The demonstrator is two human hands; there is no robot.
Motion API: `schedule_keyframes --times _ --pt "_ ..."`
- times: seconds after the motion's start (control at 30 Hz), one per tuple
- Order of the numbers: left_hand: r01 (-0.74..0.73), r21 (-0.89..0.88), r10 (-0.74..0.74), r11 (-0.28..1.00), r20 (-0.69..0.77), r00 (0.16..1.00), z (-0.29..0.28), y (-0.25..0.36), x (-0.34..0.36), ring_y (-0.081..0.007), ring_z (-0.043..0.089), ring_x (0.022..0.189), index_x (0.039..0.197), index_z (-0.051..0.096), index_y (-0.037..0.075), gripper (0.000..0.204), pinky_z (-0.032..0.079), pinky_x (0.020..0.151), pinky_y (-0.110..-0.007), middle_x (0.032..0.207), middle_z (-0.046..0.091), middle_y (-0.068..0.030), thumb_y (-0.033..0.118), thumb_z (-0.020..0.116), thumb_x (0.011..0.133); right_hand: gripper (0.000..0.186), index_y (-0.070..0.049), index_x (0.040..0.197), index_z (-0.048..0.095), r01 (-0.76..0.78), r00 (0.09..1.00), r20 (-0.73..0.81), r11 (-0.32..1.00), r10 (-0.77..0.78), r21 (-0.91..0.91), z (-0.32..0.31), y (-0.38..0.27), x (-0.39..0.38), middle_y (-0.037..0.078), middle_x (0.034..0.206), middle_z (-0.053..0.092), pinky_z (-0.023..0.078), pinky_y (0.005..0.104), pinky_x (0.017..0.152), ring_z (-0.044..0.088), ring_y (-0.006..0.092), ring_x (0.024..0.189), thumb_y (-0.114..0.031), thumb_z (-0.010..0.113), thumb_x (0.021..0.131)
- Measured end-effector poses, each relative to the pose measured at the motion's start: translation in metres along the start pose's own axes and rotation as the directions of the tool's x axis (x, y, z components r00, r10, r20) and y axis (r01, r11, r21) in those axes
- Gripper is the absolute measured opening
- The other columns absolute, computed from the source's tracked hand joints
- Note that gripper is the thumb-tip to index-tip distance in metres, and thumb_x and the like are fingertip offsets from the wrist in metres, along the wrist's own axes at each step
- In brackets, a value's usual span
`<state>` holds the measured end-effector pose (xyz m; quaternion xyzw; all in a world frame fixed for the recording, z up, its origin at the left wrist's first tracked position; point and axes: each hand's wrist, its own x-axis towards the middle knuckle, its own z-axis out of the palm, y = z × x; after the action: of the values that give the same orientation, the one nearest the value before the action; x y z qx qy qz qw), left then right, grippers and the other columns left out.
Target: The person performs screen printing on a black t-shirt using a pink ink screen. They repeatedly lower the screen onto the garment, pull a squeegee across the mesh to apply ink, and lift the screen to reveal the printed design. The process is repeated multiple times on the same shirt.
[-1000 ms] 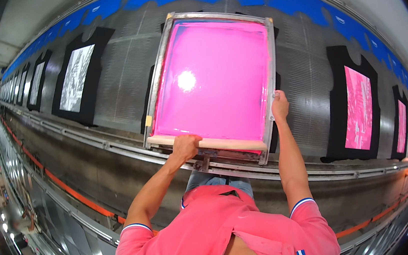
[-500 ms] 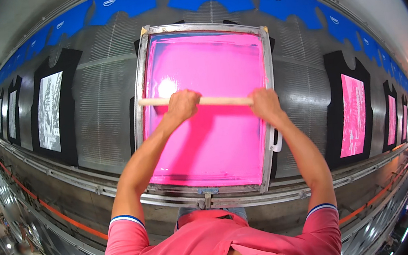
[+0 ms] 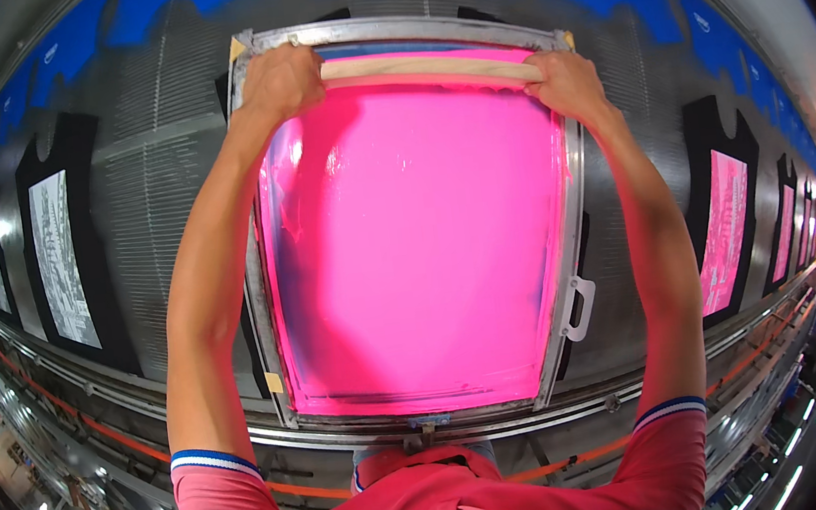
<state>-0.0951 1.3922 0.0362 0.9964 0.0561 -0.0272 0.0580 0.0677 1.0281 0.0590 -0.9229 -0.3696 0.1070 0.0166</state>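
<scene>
A wooden-handled squeegee [image 3: 427, 68] lies across the far end of a metal-framed printing screen [image 3: 576, 185]. My left hand [image 3: 282, 80] wraps round its left end, close to the frame's far left corner. Round the right end is closed my right hand [image 3: 567, 83], beside the right frame rail. Bright pink ink [image 3: 428, 253] covers most of the mesh, with dark blue strips showing along its edges. The squeegee's blade is hidden below the handle. A white handle [image 3: 580, 308] sticks out from the frame's right side.
Under the screen runs a long grey table [image 3: 155, 198], its far edge blue. To the left lies a black shirt [image 3: 97, 260] with a grey-white print; to the right, a black shirt [image 3: 698, 151] with a pink print. A metal rail [image 3: 348, 438] passes along the near side.
Both hands have pushed the squeegee away from me, from the middle of the screen to its far end. My arms are stretched further out, and the view has shifted.
</scene>
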Motion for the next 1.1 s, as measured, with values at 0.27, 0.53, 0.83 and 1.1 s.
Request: schedule_keyframes --times 0.27,0.53,0.83,1.1 --pt "0.034 0.031 -0.031 0.999 -0.085 0.996 0.007 0.02 -0.038 -0.0376 0.068 0.067 0.095 0.08 0.019 0.029 0.055 0.061 -0.047 0.071 0.069 -0.016 0.016 0.066 0.07 0.019 -0.012 0.098 0.068 0.084 0.988 -0.127 0.996 -0.084 -0.004 0.026 -0.007 -0.031 0.009 0.096 0.069 0.055 0.0489 0.076 0.067 0.034 0.091 -0.015 0.066 0.079" --pt "0.062 -0.01 -0.062 0.998 -0.018 0.998 0.02 0.061 -0.177 -0.0337 0.07 0.068 0.106 0.079 0.023 0.036 0.055 0.059 -0.046 0.083 0.074 -0.0107 0.012 0.067 0.073 0.027 -0.008 0.097 0.069 0.082 0.986 -0.148 0.994 -0.071 0.073 0.049 -0.061 -0.163 0.006 0.094 0.066 0.056 0.044 0.077 0.066 0.0301 0.091 -0.004 0.064 0.071" --pt "0.055 -0.088 -0.06 0.995 -0.054 0.997 0.033 0.128 -0.381 -0.034 0.07 0.072 0.101 0.073 0.017 0.033 0.054 0.061 -0.048 0.087 0.073 -0.0085 0.009 0.066 0.071 0.024 -0.005 0.09 0.065 0.158 0.978 -0.155 0.978 -0.136 0.134 0.087 -0.122 -0.345 0.009 0.089 0.061 0.054 0.0438 0.075 0.062 0.0321 0.089 -0.003 0.068 0.066" --pt "0.047 -0.162 -0.064 0.986 -0.099 0.993 0.043 0.179 -0.515 -0.0307 0.07 0.076 0.09 0.068 0.012 0.023 0.054 0.062 -0.044 0.088 0.072 -0.0064 0.005 0.065 0.068 0.021 -0.004 0.089 0.065 0.153 0.98 -0.153 0.976 -0.129 0.156 0.115 -0.166 -0.476 0.013 0.091 0.062 0.053 0.0469 0.093 0.063 0.0363 0.09 -0.002 0.066 0.068"
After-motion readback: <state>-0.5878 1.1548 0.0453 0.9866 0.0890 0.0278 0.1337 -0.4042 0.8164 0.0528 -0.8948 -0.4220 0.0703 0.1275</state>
